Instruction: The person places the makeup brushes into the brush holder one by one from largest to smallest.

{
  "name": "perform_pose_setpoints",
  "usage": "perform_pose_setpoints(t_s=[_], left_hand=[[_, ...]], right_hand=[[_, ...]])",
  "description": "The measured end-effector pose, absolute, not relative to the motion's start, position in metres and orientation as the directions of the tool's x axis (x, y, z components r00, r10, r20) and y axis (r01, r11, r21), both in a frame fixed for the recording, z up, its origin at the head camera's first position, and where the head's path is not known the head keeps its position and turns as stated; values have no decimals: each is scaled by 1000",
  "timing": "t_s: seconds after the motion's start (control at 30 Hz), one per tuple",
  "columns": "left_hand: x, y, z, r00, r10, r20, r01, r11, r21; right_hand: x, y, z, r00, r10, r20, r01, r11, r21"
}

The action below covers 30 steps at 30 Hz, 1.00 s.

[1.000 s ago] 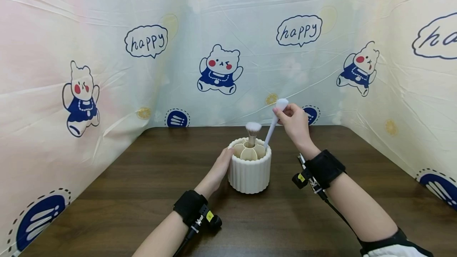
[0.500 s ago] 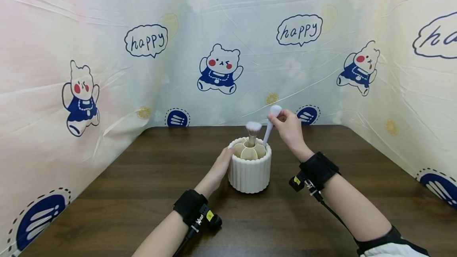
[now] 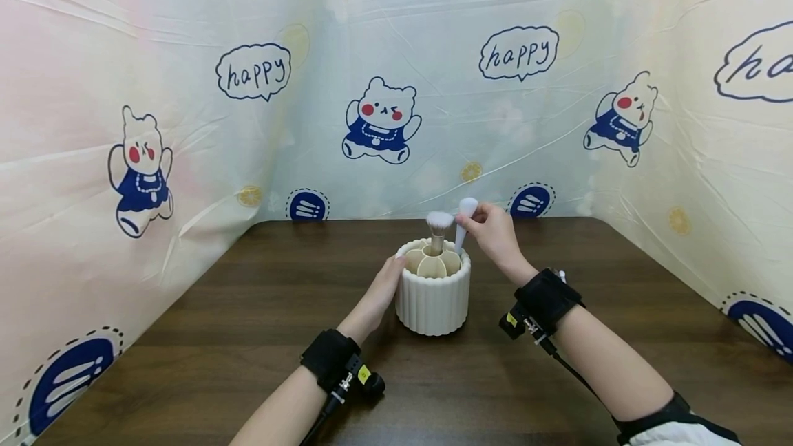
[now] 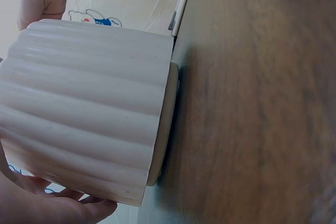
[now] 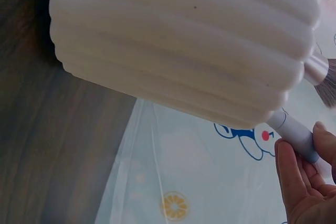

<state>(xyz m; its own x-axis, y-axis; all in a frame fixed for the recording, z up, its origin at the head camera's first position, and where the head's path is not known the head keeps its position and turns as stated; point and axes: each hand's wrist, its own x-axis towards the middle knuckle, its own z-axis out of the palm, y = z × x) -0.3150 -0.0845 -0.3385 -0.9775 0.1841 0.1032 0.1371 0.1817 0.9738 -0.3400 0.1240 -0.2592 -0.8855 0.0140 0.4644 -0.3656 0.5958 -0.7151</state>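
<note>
We find the left hand (image 3: 381, 291) cupping the holder (image 3: 433, 305), presumably steadying it below the brush (image 3: 468, 208) the right hand (image 3: 494, 234) pinches.

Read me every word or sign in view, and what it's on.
"happy": left speech bubble on backdrop
"happy": middle bubble, same backdrop
"ha": bubble cut off at right edge
Left wrist's yellow tag, right wrist's yellow tag: too small to read
Brush holder: no lettering seen

Brown wood-grain table (image 3: 449, 384); pale cloth (image 3: 427, 12) behind, printed bears (image 3: 381, 122).
</note>
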Motion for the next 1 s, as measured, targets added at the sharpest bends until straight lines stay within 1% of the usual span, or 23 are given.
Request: perform_pose_setpoints(t_s=[0.7,1.0], left_hand=[[-316,-86,-339,-978,191,87,124,187,975],[-315,-85,-338,-977,189,96,132,186,974]], right_hand=[[-342,119,-273,-902,-44,429,-343,675,-653],[-342,119,-274,-902,-57,428,-346,687,-639]])
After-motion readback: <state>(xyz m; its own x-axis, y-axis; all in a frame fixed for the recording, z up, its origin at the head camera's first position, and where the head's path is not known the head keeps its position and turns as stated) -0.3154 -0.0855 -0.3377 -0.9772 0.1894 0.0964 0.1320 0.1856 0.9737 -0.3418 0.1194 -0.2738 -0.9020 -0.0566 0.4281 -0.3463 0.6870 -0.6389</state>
